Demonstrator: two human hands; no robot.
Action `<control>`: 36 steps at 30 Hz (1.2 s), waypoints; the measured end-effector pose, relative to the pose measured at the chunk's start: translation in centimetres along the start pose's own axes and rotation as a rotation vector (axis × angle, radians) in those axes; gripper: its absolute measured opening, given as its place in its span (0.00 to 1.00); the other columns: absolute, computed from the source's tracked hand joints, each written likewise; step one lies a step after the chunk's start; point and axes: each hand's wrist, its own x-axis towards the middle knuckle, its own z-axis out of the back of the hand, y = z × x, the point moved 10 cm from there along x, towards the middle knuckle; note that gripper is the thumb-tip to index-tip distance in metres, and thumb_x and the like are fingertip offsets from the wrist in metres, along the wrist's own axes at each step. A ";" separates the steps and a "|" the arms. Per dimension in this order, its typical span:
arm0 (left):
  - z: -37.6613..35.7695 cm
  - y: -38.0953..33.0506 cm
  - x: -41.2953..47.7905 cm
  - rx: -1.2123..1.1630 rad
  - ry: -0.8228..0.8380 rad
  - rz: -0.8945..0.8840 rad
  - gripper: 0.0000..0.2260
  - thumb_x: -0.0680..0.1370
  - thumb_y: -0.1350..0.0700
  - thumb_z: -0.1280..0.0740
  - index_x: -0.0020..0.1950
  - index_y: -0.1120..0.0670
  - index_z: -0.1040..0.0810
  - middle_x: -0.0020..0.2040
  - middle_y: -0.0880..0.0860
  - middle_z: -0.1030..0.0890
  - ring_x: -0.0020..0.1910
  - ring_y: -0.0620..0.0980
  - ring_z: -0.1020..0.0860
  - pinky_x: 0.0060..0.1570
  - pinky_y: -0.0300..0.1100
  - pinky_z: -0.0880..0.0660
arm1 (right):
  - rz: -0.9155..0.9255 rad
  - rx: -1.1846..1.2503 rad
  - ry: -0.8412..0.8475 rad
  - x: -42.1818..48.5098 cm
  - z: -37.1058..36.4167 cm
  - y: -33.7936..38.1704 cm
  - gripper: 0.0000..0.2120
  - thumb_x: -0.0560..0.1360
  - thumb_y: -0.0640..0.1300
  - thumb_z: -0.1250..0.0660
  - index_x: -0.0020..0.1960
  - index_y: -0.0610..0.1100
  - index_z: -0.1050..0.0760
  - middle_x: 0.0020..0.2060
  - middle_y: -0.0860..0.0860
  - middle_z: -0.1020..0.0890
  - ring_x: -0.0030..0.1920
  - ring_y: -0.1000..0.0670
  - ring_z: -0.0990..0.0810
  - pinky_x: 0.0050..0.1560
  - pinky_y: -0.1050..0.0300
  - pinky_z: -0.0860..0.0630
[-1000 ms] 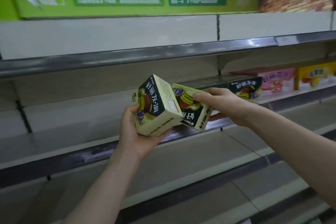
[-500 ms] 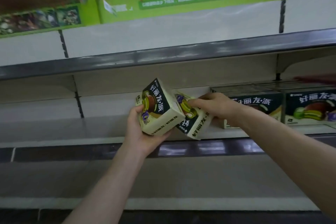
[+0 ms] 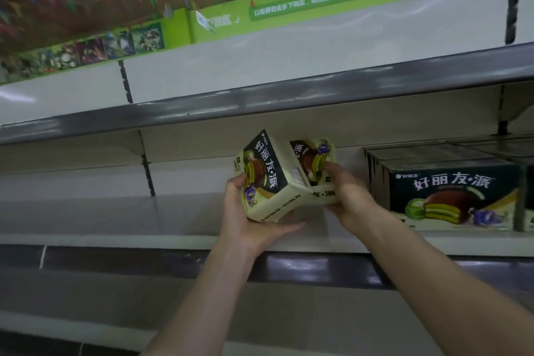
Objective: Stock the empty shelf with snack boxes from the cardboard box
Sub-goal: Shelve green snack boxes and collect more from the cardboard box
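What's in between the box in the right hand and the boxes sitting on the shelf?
Nothing else. In the head view, the right hand wraps that snack box, and past it only bare white shelf shows before the shelved boxes.

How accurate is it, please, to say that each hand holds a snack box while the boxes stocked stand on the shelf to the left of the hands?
Only the side is wrong: the head view shows the stocked boxes on the shelf to the right of the hands. The left hand and right hand each hold a snack box.
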 end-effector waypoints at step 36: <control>-3.7 -2.1 12.9 0.380 0.123 -0.027 0.15 0.74 0.43 0.40 0.44 0.51 0.20 0.43 0.54 0.19 0.44 0.55 0.23 0.57 0.51 0.32 | 0.330 -1.179 -0.080 5.9 1.3 4.0 0.43 0.73 0.42 0.28 0.77 0.45 0.52 0.61 0.42 0.25 0.60 0.42 0.24 0.52 0.56 0.29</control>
